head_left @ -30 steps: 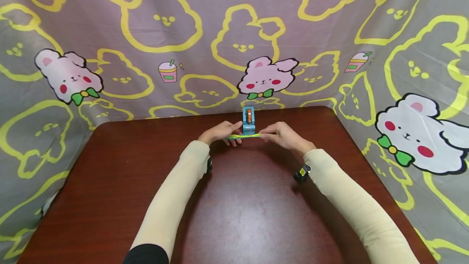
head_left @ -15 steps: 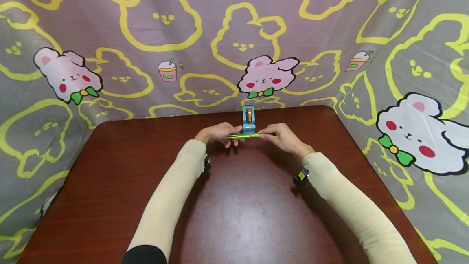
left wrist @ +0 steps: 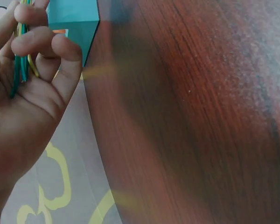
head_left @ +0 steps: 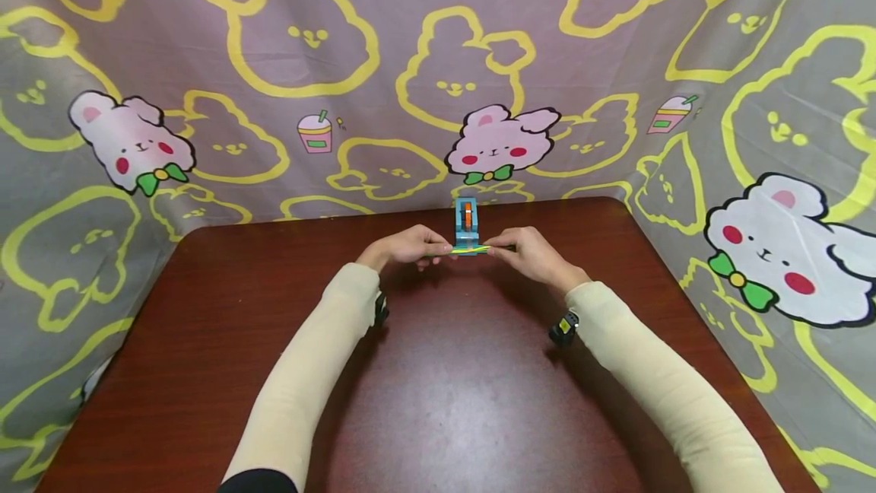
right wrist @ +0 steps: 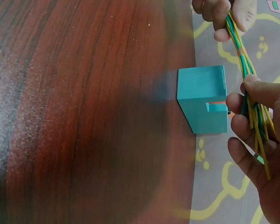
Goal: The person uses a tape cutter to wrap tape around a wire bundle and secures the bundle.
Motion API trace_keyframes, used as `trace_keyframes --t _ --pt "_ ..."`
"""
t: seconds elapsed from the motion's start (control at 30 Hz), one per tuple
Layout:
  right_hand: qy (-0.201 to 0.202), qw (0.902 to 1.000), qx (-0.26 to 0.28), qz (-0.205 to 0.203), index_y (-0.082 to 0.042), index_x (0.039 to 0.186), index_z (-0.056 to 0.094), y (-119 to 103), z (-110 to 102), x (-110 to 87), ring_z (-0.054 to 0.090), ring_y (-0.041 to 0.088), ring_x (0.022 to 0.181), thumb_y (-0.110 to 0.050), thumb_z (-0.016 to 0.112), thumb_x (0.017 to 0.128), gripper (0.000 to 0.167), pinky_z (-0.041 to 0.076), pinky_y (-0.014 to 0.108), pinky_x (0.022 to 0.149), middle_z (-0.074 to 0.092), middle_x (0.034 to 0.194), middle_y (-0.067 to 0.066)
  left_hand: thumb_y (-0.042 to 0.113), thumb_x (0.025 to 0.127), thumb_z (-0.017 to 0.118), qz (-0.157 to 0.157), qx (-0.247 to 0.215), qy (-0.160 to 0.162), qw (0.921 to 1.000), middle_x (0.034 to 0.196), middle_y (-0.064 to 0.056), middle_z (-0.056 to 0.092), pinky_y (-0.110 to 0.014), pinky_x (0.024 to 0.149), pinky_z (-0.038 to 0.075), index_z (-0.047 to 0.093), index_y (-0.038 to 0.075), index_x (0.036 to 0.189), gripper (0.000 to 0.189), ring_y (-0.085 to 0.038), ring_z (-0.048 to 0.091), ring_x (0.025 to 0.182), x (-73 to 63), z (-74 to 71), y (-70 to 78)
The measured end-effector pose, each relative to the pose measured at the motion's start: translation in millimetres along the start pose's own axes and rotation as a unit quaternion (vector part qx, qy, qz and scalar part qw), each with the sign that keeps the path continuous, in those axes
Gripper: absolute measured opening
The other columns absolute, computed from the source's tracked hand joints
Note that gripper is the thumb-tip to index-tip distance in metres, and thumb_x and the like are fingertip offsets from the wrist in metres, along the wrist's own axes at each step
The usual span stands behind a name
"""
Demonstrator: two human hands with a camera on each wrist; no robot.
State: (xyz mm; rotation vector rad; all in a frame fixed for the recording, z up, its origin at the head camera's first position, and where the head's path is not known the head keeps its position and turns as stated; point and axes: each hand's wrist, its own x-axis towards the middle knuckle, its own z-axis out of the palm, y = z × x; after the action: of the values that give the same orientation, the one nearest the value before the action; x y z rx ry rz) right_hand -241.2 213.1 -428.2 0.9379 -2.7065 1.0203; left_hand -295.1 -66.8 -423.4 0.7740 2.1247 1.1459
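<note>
A bundle of thin green and yellow wires (head_left: 470, 249) is stretched sideways between both hands at the back of the table. My left hand (head_left: 411, 245) pinches its left part, and short wire ends hang down by the palm in the left wrist view. My right hand (head_left: 535, 253) pinches the other part between thumb and fingers; loose ends fan out over the palm in the right wrist view. Directly behind the bundle stands a blue tape dispenser (right wrist: 200, 84) with an orange roll (head_left: 468, 214). From the head, the bundle overlaps the dispenser's front end.
The dark brown wooden table (head_left: 438, 371) ends just behind the dispenser. A patterned curtain (head_left: 383, 97) with cartoon bunnies closes off the back and both sides. Black wrist cameras (head_left: 564, 329) sit under the forearms.
My left hand's fingers have closed up on the wires, and the stretch showing between the hands is shorter. Wire ends now stick out past my right fingers. The dispenser has stayed put.
</note>
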Motion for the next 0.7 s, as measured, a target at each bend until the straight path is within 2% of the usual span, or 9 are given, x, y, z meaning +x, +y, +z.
trace_keyframes --t 0.1,0.2,0.33,0.43,0.57,0.7 --pt "-0.008 0.9998 0.002 0.016 -0.008 0.109 0.079 -1.8 -1.0 1.6 0.063 0.015 0.081 -0.01 0.073 0.093 0.017 0.051 0.034 0.072 0.074 0.093 0.002 0.019 0.105 0.056 0.012 -0.003 0.016 0.9998 0.072 -0.011 0.054 -0.04 0.062 0.045 0.071 -0.005 0.118 0.031 -0.017 0.044 0.054 -1.8 1.8 1.1" --pt "-0.03 0.9979 0.019 0.055 -0.007 0.11 0.078 -5.4 -3.4 3.7 0.064 0.016 0.085 -0.015 0.073 0.094 0.018 0.052 0.035 0.074 0.074 0.098 0.001 0.018 0.104 0.059 0.019 0.001 0.042 0.999 0.071 -0.01 0.056 -0.034 0.056 0.043 0.072 -0.005 0.117 0.029 -0.014 0.043 0.052 -3.8 4.3 1.1" --pt "-0.057 0.992 0.052 0.1 -0.006 0.112 0.077 -8.9 -8.3 7.3 0.063 0.02 0.087 -0.019 0.071 0.096 0.021 0.052 0.037 0.075 0.074 0.102 0.003 0.017 0.101 0.063 0.02 0.014 0.075 0.9968 0.076 -0.022 0.06 -0.025 0.049 0.037 0.074 -0.001 0.116 0.026 -0.011 0.043 0.05 -5.7 8.4 0.5" --pt "-0.075 0.9865 0.074 0.125 -0.005 0.114 0.076 -8.6 -11.6 11.0 0.063 0.025 0.087 -0.02 0.068 0.098 0.024 0.05 0.036 0.074 0.074 0.102 0.008 0.013 0.1 0.065 0.033 0.035 0.096 0.9942 0.084 -0.027 0.066 -0.023 0.052 0.038 0.075 -0.001 0.115 0.023 -0.01 0.049 0.056 -6.9 11.3 1.1" --pt "-0.09 0.9764 0.103 0.167 0.0 0.119 0.072 -4.3 -13.7 16.3 0.064 0.034 0.09 -0.023 0.064 0.101 0.031 0.047 0.034 0.071 0.072 0.102 0.018 0.01 0.098 0.066 0.051 0.07 0.122 0.9888 0.091 -0.023 0.071 -0.023 0.063 0.043 0.075 -0.002 0.114 0.022 -0.01 0.057 0.07 -7.9 15.4 2.0" --pt "-0.08 0.9632 0.142 0.214 0.003 0.123 0.069 1.8 -13.4 20.6 0.067 0.032 0.098 -0.03 0.061 0.103 0.04 0.049 0.036 0.079 0.072 0.107 0.018 0.011 0.098 0.067 0.051 0.099 0.141 0.9838 0.098 -0.017 0.073 -0.025 0.07 0.048 0.075 0.001 0.115 0.022 -0.013 0.062 0.078 -9.1 19.6 2.1"
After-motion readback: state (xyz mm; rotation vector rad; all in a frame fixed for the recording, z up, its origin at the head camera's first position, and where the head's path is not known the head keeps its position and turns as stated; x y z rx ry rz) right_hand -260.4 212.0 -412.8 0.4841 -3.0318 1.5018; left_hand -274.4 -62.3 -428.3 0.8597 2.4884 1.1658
